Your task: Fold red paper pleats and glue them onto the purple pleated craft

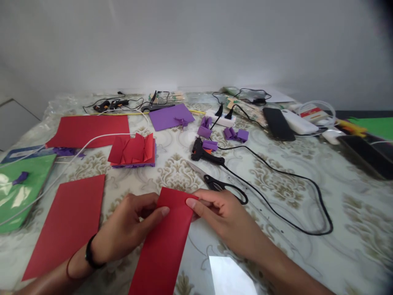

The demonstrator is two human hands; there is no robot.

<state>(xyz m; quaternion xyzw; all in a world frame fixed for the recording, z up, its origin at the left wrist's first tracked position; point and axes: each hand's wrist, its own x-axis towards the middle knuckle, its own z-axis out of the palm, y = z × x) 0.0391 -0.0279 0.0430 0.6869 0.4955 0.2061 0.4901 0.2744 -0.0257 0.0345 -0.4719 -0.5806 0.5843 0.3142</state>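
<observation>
Behind our worktop (353,246), with its scrolled floral cover, rises a plain pale wall (184,45). We hold a red paper strip (167,254) in front of us at the near side, its top end raised between our two hands and its lower part running out of view. Our left hand (125,225) pinches it at the left edge, thumb on the front and fingers behind; our right hand (227,217) grips the upper right corner the same way, fingers closed narrowly on the paper.

Just beyond our right hand we have black-handled scissors (208,178) and, past them, a black glue gun (201,151) with small purple paper rolls (236,134) near it. To the left of our hands lies a flat red sheet (70,221); farther back we see a pile of folded red and purple paper (132,149) and a larger red sheet (92,129). A green packet (27,205) sits at the far left. Toward the wall we find a purple sheet (167,116) and a white power strip (221,118), with a black phone (278,123) off to the right.
</observation>
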